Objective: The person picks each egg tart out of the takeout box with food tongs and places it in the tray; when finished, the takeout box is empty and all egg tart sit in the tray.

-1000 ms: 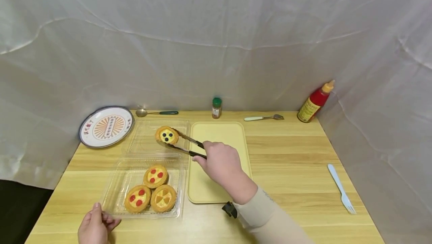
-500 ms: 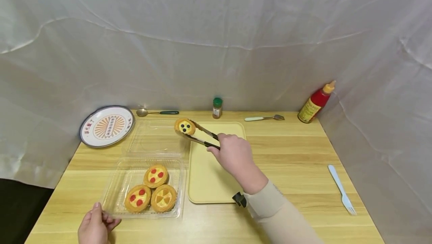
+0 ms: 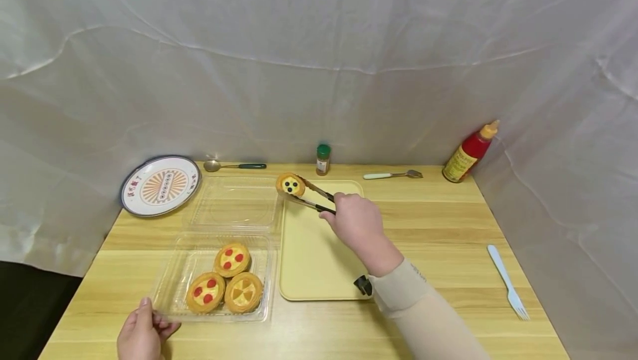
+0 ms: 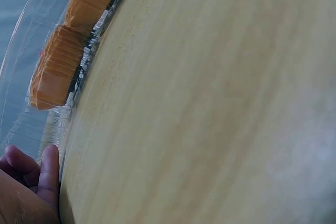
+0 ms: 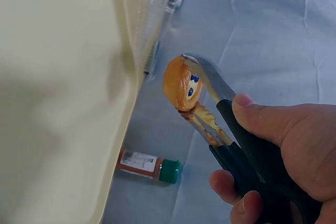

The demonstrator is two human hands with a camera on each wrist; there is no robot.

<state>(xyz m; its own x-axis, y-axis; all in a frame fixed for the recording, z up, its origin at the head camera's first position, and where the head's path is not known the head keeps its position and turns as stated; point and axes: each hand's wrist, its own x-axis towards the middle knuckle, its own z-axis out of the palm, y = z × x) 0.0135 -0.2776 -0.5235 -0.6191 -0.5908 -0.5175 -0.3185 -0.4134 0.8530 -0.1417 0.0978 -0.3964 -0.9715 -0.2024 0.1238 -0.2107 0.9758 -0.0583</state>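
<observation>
Our right hand (image 3: 356,219) grips the tongs (image 5: 257,150); they pinch the blueberry tart (image 3: 291,184), which has shifted from above the clear lid (image 3: 234,205) to the tray's (image 3: 319,260) far left corner, leaving it apart from the other tarts (image 3: 231,260). Our left hand (image 3: 142,329) still holds the box (image 3: 189,255) left of the tray.

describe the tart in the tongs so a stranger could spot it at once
Find the pale yellow tray at centre. Above its far left corner, black-handled tongs pinch the tart. Three dark blue dots set it apart: the other tarts, in the clear container, have red or orange toppings.
</observation>
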